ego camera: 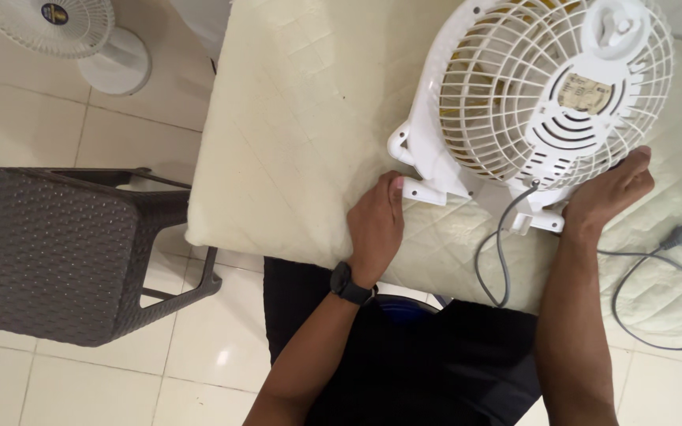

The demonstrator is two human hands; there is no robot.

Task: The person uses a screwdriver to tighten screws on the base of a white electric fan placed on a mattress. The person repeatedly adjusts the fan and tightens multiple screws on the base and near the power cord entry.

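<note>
**Fan lying on a soft pad near the edge, cord loose**

I see the white table fan (542,99) lying grille-up on the cream quilted pad (301,118), its rear guard and motor housing facing me. My left hand (375,225) rests flat on the pad with its fingertips touching the fan's base foot; it is open and grips nothing. My right hand (608,189) lies along the lower right rim of the guard, fingers bent against it, pressing rather than clasping as far as I can tell.

The risks, as I judge them: the pad is soft and its near edge hangs just beside my body, so a push from either hand could slide the fan towards me and off. Neither hand truly holds it, so a tilt would go unchecked. The grey power cord (499,260) loops down over the pad's edge between my arms, and its plug (679,235) lies loose to the right; a wrist or the black watch (349,284) could snag that loop and drag the fan. The thin guard wires could also bend under hard pressure.
</note>
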